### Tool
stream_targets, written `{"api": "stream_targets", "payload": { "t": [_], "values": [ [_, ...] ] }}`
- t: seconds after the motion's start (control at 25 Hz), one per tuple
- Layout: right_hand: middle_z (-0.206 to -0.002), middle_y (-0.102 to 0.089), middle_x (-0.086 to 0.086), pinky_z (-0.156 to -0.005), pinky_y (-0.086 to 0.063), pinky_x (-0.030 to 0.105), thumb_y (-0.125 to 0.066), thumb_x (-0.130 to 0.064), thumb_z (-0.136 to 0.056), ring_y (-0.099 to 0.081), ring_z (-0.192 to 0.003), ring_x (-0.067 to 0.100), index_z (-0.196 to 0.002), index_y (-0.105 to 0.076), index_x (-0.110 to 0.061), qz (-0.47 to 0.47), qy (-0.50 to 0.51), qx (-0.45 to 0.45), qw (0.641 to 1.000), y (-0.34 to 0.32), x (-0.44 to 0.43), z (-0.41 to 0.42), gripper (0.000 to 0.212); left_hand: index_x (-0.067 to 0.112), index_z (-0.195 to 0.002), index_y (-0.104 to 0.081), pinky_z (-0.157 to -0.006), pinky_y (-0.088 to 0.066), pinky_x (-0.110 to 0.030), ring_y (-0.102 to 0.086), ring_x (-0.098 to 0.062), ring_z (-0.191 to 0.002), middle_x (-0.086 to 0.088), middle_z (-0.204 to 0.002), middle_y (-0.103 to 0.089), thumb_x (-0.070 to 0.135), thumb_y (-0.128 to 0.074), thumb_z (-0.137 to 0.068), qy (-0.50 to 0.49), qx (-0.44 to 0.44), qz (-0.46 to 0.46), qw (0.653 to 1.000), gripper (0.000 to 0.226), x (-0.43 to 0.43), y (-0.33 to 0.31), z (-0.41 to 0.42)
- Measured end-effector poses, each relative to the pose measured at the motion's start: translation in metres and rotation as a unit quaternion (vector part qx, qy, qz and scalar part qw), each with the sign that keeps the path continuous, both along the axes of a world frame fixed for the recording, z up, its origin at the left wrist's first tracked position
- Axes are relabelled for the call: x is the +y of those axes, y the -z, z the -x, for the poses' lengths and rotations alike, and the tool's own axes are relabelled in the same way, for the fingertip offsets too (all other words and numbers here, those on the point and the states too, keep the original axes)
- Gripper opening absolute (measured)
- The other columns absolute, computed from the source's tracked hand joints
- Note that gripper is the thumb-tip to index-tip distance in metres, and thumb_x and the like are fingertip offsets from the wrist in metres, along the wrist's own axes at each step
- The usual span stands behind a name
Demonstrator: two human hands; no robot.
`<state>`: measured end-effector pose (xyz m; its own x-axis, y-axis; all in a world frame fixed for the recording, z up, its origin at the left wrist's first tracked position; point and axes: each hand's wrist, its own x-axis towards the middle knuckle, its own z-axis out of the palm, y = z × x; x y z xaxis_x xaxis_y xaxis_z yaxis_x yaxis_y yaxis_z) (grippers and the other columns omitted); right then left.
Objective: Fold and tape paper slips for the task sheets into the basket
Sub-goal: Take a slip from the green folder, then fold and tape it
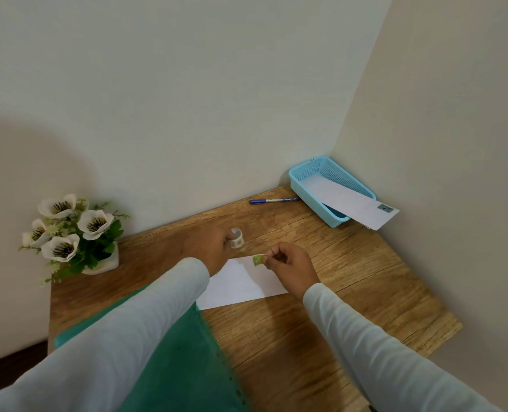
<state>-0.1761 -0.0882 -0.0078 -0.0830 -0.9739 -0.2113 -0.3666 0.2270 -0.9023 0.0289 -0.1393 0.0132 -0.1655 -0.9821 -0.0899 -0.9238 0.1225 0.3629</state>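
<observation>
- Wooden desk (306,337) pushed into a room corner, pale walls (187,84) on the far and right sides.
- left hand (209,248): mid-desk, toward the far edge. Fingers curled round a small tape roll (237,238), gripping it at the fingertips. Can't tell if the roll touches the desk.
- right hand (288,264): just right of the left hand, clenched loosely. Thumb and forefinger pinch a short green tape piece (258,259).
- Tape piece sits at the far edge of the paper slip (241,282). Can't tell whether it's stuck down or only over it.
- Paper slip: white, folded, flat on the desk centre between the two hands, its left end running under the left sleeve (128,337).
- basket (294,176): light blue plastic mesh, far right corner of the desk, against the walls.
- second slip (354,203): white, one end inside the basket, the other poking out over its near rim, close to the right edge. A small greenish tape mark shows on the protruding end.
- pen (273,200): blue, lying along the far edge, just left of the basket.
- flowers (71,230): white blooms in a white pot at the far left corner.
- green folder (187,352): near left part of the desk, partly under the left sleeve.
</observation>
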Motion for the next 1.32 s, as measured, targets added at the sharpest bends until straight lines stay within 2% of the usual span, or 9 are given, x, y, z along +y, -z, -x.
{"api": "stream_targets", "payload": {
  "t": [0.08, 0.16, 0.48, 0.64, 0.76, 0.84, 0.92, 1.12, 1.32],
  "values": [
    [-0.09, -0.074, 0.003, -0.072, -0.047, 0.022, -0.075, -0.016, -0.091, -0.065, -0.083, 0.013, -0.088, -0.073, -0.015, -0.012, 0.013, -0.014, 1.0, 0.003, -0.001, 0.004, 0.003, 0.039, -0.131, -0.065, -0.084, -0.054, -0.033, -0.067, -0.028, -0.103, -0.003, -0.121, -0.071, 0.035, -0.047, -0.104, -0.025, -0.016, 0.003, 1.0, 0.032, -0.016, 0.0, -0.005],
    [-0.091, -0.074, 0.003, -0.072, -0.046, 0.021, -0.074, -0.015, -0.091, -0.066, -0.085, 0.013, -0.089, -0.073, -0.015, -0.021, 0.024, -0.019, 0.999, 0.006, -0.002, 0.007, 0.003, 0.039, -0.132, -0.065, -0.09, -0.056, -0.039, -0.067, -0.03, -0.105, -0.005, -0.123, -0.071, 0.034, -0.045, -0.105, -0.048, -0.028, 0.006, 0.998, 0.034, -0.033, 0.0, -0.01],
    [-0.091, -0.072, 0.001, -0.07, -0.044, 0.023, -0.072, -0.015, -0.093, -0.062, -0.083, 0.012, -0.09, -0.072, -0.016, -0.041, 0.061, -0.001, 0.997, 0.008, -0.01, 0.033, 0.003, 0.035, -0.141, -0.059, -0.09, -0.053, -0.038, -0.065, -0.031, -0.111, -0.008, -0.128, -0.068, 0.027, -0.039, -0.109, -0.055, -0.072, -0.003, 0.996, 0.038, -0.064, 0.008, -0.01],
    [-0.091, -0.074, 0.002, -0.08, -0.059, 0.037, -0.07, -0.014, -0.094, -0.07, -0.085, 0.021, -0.09, -0.07, -0.018, -0.05, 0.119, 0.013, 0.992, 0.007, -0.016, 0.055, 0.006, 0.027, -0.132, -0.064, -0.087, -0.053, -0.038, -0.066, -0.028, -0.105, -0.005, -0.121, -0.071, 0.029, -0.048, -0.104, -0.061, -0.023, 0.051, 0.997, 0.032, -0.045, 0.008, -0.002],
    [-0.096, -0.072, 0.007, -0.074, -0.061, 0.033, -0.068, -0.009, -0.095, -0.07, -0.084, 0.024, -0.088, -0.067, -0.016, -0.071, 0.145, 0.013, 0.987, 0.006, -0.02, 0.064, 0.01, 0.03, -0.119, -0.068, -0.082, -0.057, -0.036, -0.066, -0.018, -0.094, 0.004, -0.111, -0.072, 0.034, -0.05, -0.102, 0.004, 0.03, 0.048, 0.998, 0.025, -0.014, 0.015, 0.023],
    [-0.097, -0.072, 0.007, -0.074, -0.062, 0.034, -0.066, -0.009, -0.095, -0.07, -0.086, 0.026, -0.087, -0.068, -0.016, -0.09, 0.13, 0.048, 0.986, 0.008, -0.022, 0.066, 0.011, 0.028, -0.119, -0.069, -0.086, -0.055, -0.033, -0.063, -0.015, -0.099, 0.008, -0.116, -0.069, 0.032, -0.056, -0.101, 0.062, 0.096, 0.037, 0.993, 0.022, 0.007, 0.024, 0.045],
    [-0.095, -0.071, 0.005, -0.082, -0.063, 0.04, -0.066, -0.013, -0.095, -0.07, -0.088, 0.026, -0.088, -0.069, -0.016, -0.103, 0.11, 0.089, 0.985, 0.01, -0.024, 0.064, 0.008, 0.028, -0.122, -0.066, -0.091, -0.05, -0.028, -0.059, -0.013, -0.107, 0.009, -0.122, -0.065, 0.031, -0.059, -0.1, 0.106, 0.122, 0.029, 0.986, 0.023, 0.019, 0.036, 0.061],
    [-0.091, -0.069, 0.003, -0.087, -0.061, 0.043, -0.066, -0.02, -0.095, -0.068, -0.09, 0.024, -0.084, -0.067, -0.021, -0.107, 0.071, 0.159, 0.979, 0.01, -0.03, 0.065, 0.011, 0.03, -0.142, -0.052, -0.106, -0.042, -0.033, -0.047, -0.018, -0.128, 0.006, -0.14, -0.053, 0.033, -0.056, -0.102, 0.169, 0.063, 0.03, 0.983, 0.04, 0.021, 0.053, 0.08],
    [-0.089, -0.067, 0.0, -0.087, -0.059, 0.04, -0.066, -0.022, -0.095, -0.066, -0.09, 0.021, -0.087, -0.068, -0.022, -0.109, 0.053, 0.219, 0.968, 0.013, -0.037, 0.063, 0.009, 0.029, -0.154, -0.037, -0.11, -0.037, -0.039, -0.04, -0.022, -0.131, 0.002, -0.142, -0.048, 0.034, -0.048, -0.105, 0.208, -0.015, 0.065, 0.976, 0.051, 0.023, 0.06, 0.082]
  ]
}}
